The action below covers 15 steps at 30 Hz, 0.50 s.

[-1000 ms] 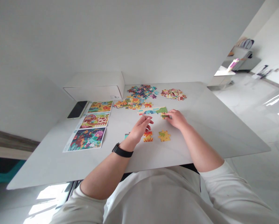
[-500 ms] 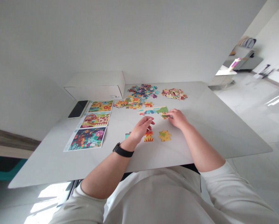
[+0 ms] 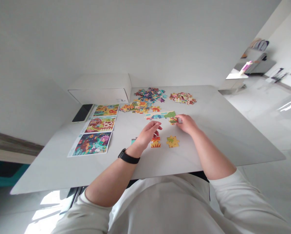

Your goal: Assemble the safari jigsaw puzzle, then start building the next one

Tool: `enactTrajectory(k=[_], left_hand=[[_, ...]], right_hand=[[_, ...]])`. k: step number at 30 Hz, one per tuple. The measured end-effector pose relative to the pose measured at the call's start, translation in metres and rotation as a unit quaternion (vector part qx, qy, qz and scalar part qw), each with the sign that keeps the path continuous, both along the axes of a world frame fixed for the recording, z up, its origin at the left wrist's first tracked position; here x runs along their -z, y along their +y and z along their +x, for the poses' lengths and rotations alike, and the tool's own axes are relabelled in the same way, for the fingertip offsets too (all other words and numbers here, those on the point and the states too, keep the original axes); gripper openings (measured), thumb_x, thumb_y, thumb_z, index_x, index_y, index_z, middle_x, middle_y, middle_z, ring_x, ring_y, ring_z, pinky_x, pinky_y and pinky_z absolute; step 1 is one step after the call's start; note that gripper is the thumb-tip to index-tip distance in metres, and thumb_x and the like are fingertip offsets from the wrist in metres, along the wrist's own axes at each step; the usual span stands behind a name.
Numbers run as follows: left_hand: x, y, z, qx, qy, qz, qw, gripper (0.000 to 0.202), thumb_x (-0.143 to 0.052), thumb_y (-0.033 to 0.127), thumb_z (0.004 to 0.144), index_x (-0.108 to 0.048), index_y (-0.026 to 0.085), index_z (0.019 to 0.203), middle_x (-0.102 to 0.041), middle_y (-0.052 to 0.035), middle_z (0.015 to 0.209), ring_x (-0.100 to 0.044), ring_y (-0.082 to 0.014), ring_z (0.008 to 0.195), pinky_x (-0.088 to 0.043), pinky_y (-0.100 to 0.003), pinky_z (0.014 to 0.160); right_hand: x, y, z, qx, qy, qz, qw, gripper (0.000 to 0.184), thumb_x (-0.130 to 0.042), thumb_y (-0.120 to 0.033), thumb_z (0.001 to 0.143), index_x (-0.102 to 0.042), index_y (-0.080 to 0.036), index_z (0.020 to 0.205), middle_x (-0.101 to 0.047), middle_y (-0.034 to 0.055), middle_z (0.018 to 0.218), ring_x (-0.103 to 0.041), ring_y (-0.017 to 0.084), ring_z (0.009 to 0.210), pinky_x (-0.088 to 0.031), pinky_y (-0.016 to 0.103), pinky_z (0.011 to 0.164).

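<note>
My right hand (image 3: 186, 123) pinches a small yellow-and-green puzzle piece (image 3: 173, 121) by its right side. That piece lies just below the right end of a joined puzzle strip (image 3: 160, 115) in pale blue and green. My left hand (image 3: 149, 133) hovers with loosely bent, parted fingers and no piece visible in them. Under and beside it are an orange-yellow puzzle piece (image 3: 156, 143) and a teal piece (image 3: 133, 141), both partly covered. A yellow piece with a green shape (image 3: 172, 141) lies apart, nearer my body than my right hand.
Behind the strip are heaps of yellow pieces (image 3: 137, 106), dark blue pieces (image 3: 150, 95) and pink pieces (image 3: 183, 98). To the left lie a picture sheet (image 3: 100, 124) and a phone (image 3: 82, 113). A white box (image 3: 100, 89) stands against the wall.
My right fingers have shifted slightly on the puzzle piece, showing more of it below the strip's end. My left hand stays nearly where it was. The view has moved very slightly.
</note>
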State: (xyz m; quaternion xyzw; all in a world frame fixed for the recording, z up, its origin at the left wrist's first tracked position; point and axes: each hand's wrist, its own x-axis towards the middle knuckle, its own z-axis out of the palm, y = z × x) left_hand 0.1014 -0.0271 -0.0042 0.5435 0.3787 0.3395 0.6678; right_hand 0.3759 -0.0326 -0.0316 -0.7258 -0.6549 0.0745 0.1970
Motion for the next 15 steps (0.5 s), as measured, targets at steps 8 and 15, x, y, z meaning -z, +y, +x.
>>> enactTrajectory(k=[8,15], left_hand=[[-0.002,-0.001,-0.002,0.000,-0.006,0.003,1.000,0.033,-0.074,0.051,0.096,-0.072,0.021,0.108,-0.073,-0.0061,0.102,-0.062,-0.0104,0.068,-0.047,-0.021,0.056],[-0.002,-0.002,-0.001,0.001,-0.001,0.001,1.000,0.033,-0.074,0.051,0.096,-0.071,0.020,0.107,-0.072,-0.0060,0.101,-0.062,-0.0102,0.067,-0.046,-0.021,0.053]], right_hand=[[-0.009,-0.011,0.017,-0.055,0.016,-0.027,0.998,0.040,-0.085,-0.019,0.083,-0.085,-0.030,0.121,-0.080,0.0058,0.124,-0.074,0.024,0.102,-0.056,0.035,0.098],[-0.017,-0.019,0.018,-0.075,-0.004,-0.054,0.996,0.040,-0.087,-0.016,0.082,-0.086,-0.031,0.119,-0.079,0.0057,0.120,-0.072,0.023,0.102,-0.056,0.033,0.098]])
